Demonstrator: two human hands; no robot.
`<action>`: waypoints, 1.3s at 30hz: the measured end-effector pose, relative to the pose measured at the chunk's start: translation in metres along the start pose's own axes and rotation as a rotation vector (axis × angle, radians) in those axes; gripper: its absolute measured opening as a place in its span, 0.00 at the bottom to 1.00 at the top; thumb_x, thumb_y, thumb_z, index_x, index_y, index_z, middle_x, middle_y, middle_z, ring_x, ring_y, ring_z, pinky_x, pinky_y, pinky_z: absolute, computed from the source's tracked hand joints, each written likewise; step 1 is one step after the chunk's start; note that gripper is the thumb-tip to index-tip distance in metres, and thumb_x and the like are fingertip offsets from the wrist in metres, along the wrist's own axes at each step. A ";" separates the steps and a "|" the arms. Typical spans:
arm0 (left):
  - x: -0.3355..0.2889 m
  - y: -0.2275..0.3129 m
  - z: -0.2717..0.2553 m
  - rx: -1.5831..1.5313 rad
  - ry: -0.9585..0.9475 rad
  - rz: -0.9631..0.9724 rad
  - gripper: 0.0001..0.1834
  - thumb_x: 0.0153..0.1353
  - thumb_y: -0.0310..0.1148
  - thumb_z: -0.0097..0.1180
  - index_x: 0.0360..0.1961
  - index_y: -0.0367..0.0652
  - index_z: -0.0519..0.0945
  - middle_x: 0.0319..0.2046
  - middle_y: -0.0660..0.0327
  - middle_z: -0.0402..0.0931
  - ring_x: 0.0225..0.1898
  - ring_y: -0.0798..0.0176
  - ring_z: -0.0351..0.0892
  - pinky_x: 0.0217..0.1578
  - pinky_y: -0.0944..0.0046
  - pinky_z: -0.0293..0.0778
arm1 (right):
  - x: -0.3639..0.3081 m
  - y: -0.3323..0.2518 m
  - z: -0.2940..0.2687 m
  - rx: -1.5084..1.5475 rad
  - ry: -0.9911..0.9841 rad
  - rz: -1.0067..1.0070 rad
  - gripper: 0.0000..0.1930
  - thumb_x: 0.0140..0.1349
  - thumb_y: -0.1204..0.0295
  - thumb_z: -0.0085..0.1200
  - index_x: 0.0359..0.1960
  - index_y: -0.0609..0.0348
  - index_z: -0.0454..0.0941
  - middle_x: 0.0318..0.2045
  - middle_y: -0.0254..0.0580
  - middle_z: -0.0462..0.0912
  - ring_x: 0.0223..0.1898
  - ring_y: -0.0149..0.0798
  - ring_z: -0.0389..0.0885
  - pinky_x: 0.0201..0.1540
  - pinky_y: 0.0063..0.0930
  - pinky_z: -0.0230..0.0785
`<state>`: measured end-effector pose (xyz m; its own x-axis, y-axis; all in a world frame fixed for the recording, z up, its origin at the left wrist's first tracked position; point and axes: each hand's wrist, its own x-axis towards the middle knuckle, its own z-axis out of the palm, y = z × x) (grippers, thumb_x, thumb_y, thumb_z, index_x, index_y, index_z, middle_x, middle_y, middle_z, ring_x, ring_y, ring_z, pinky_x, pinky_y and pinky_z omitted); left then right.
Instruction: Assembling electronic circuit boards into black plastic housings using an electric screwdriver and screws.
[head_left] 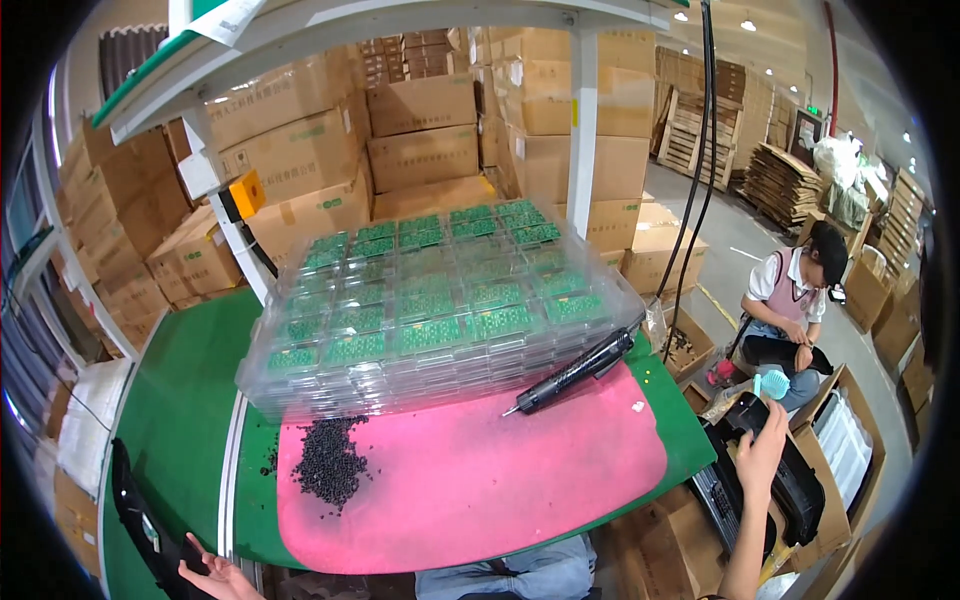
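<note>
My left hand [218, 578] is at the lower left, fingers spread and holding nothing. Beside it a long curved black plastic housing [150, 530] lies on the green surface. At the right my right hand [762, 445] reaches out, thumb and fingers closed on the end of a black plastic housing [745, 413]. More long black housings [798, 490] lie under and beside it. A black electric screwdriver [575, 372] rests on the pink mat [500, 490], its handle end against the stacked clear trays. A pile of small black screws [332, 465] lies on the mat's left part.
Stacked clear plastic trays [400, 385] with green circuit boards [430, 335] fill the back of the green bench [190, 370]. A seated co-worker [795, 290] is at the right. Cartons [420, 155] are piled behind. Black cables [695, 150] hang right of the frame post [583, 130].
</note>
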<state>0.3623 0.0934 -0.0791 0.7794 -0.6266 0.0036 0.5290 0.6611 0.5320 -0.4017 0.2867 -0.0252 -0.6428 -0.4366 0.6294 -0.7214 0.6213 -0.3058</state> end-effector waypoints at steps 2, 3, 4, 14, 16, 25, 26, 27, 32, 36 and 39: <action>0.009 0.004 0.000 -0.114 -0.004 -0.145 0.21 0.63 0.41 0.55 0.54 0.42 0.74 0.45 0.59 0.74 0.24 0.71 0.74 0.22 0.74 0.72 | -0.019 0.070 0.031 -0.181 -0.081 0.119 0.37 0.49 0.83 0.52 0.65 0.65 0.57 0.64 0.57 0.62 0.66 0.57 0.60 0.66 0.46 0.55; 0.012 0.009 -0.001 -0.228 -0.008 -0.286 0.17 0.62 0.41 0.56 0.48 0.42 0.79 0.26 0.61 0.79 0.21 0.69 0.74 0.22 0.69 0.74 | -0.028 0.104 0.047 -0.257 -0.129 0.172 0.39 0.49 0.83 0.53 0.67 0.64 0.55 0.66 0.55 0.60 0.67 0.56 0.58 0.67 0.47 0.54; 0.033 -0.001 -0.007 -0.195 -0.185 -0.416 0.32 0.64 0.46 0.54 0.66 0.43 0.65 0.41 0.60 0.81 0.30 0.65 0.81 0.28 0.69 0.80 | -0.045 0.136 0.049 -0.357 -0.170 0.251 0.39 0.51 0.79 0.55 0.68 0.63 0.54 0.67 0.54 0.59 0.68 0.55 0.57 0.68 0.48 0.52; -0.071 -0.062 0.145 0.424 -0.661 -0.324 0.10 0.66 0.39 0.49 0.39 0.45 0.71 0.26 0.67 0.70 0.24 0.73 0.66 0.18 0.73 0.62 | -0.097 0.226 0.102 -0.318 -0.689 0.413 0.28 0.51 0.64 0.66 0.53 0.59 0.71 0.53 0.52 0.74 0.58 0.53 0.72 0.63 0.51 0.57; -0.110 -0.080 0.179 0.545 -0.747 -0.290 0.09 0.66 0.37 0.49 0.33 0.44 0.72 0.19 0.64 0.70 0.18 0.72 0.69 0.16 0.72 0.66 | -0.100 0.215 0.102 -0.356 -0.628 0.357 0.28 0.48 0.64 0.68 0.51 0.57 0.73 0.53 0.50 0.73 0.58 0.52 0.71 0.65 0.51 0.54; -0.214 -0.152 0.255 0.933 -1.937 0.012 0.15 0.60 0.28 0.57 0.48 0.37 0.74 0.44 0.54 0.77 0.49 0.56 0.77 0.50 0.57 0.73 | -0.138 0.254 0.117 -0.312 -0.370 0.385 0.10 0.63 0.68 0.54 0.42 0.58 0.78 0.35 0.55 0.83 0.41 0.59 0.81 0.45 0.50 0.71; -0.220 -0.159 0.262 0.921 -2.061 0.030 0.21 0.60 0.30 0.58 0.54 0.38 0.69 0.49 0.53 0.74 0.55 0.54 0.70 0.55 0.54 0.67 | -0.140 0.253 0.112 -0.282 -0.326 0.353 0.09 0.65 0.67 0.51 0.40 0.59 0.78 0.33 0.58 0.82 0.39 0.61 0.80 0.41 0.53 0.71; -0.222 -0.164 0.265 0.913 -2.176 0.052 0.28 0.60 0.32 0.59 0.60 0.39 0.64 0.53 0.53 0.71 0.61 0.51 0.64 0.61 0.51 0.61 | -0.137 0.247 0.107 -0.283 -0.325 0.342 0.09 0.65 0.67 0.51 0.40 0.59 0.78 0.33 0.58 0.82 0.39 0.61 0.80 0.41 0.53 0.71; -0.205 -0.213 0.240 0.769 -2.148 0.213 0.33 0.59 0.46 0.56 0.57 0.41 0.56 0.55 0.49 0.63 0.58 0.48 0.59 0.62 0.47 0.53 | -0.114 0.217 0.053 -0.347 -0.191 0.328 0.10 0.67 0.64 0.48 0.38 0.56 0.77 0.32 0.56 0.81 0.35 0.63 0.79 0.36 0.54 0.69; -0.192 -0.223 0.217 0.637 -1.977 0.252 0.22 0.62 0.45 0.47 0.45 0.44 0.52 0.48 0.49 0.60 0.44 0.53 0.57 0.53 0.50 0.55 | -0.086 0.240 0.018 -0.131 0.036 0.206 0.13 0.70 0.65 0.45 0.42 0.63 0.76 0.37 0.59 0.80 0.40 0.61 0.78 0.42 0.44 0.70; -0.189 -0.221 0.210 0.642 -1.951 0.234 0.19 0.57 0.33 0.46 0.42 0.45 0.50 0.46 0.49 0.58 0.41 0.55 0.56 0.50 0.52 0.55 | -0.052 0.212 -0.003 -0.045 0.238 0.068 0.14 0.72 0.67 0.44 0.44 0.68 0.75 0.36 0.57 0.80 0.41 0.57 0.79 0.45 0.38 0.69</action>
<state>0.0278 -0.0212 -0.0197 -0.7323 -0.3749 0.5685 -0.0095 0.8403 0.5420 -0.5203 0.4428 -0.1205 -0.6064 -0.2305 0.7610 -0.6631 0.6748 -0.3240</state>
